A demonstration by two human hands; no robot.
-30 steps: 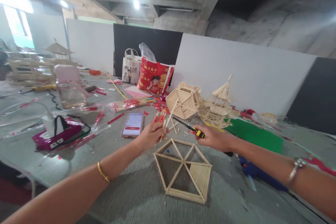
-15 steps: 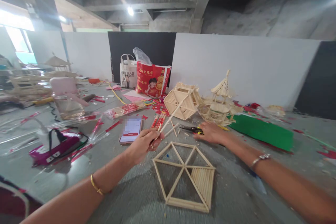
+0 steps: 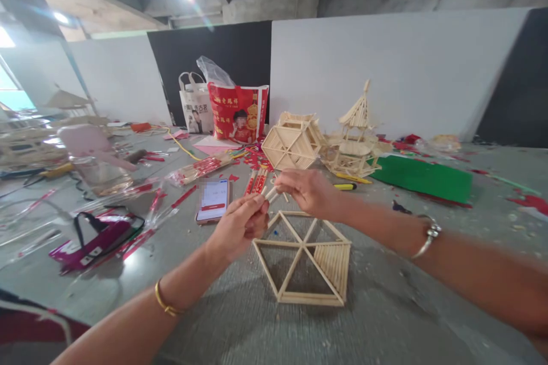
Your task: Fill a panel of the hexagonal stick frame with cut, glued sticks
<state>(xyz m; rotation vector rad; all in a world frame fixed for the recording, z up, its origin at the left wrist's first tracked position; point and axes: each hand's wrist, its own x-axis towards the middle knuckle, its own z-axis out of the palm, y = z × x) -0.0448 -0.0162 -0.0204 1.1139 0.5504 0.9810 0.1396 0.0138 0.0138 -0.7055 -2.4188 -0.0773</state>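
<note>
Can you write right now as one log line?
left hand: gripping wooden sticks; right hand: fingers at their far ends; hexagonal stick frame: on table, one section mostly filled; phone: lit, left of frame

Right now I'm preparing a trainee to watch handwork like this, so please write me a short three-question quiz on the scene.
1. True or false: the left hand grips pale wooden sticks.

2. How many of the six sections of the hexagonal frame lying on the table are packed with sticks?
A) one
B) three
C) all six

3. Fill in the colour: the flat sheet to the right of the pointed-roof model is ____.

Key: 1 true; 2 A; 3 green.
</note>
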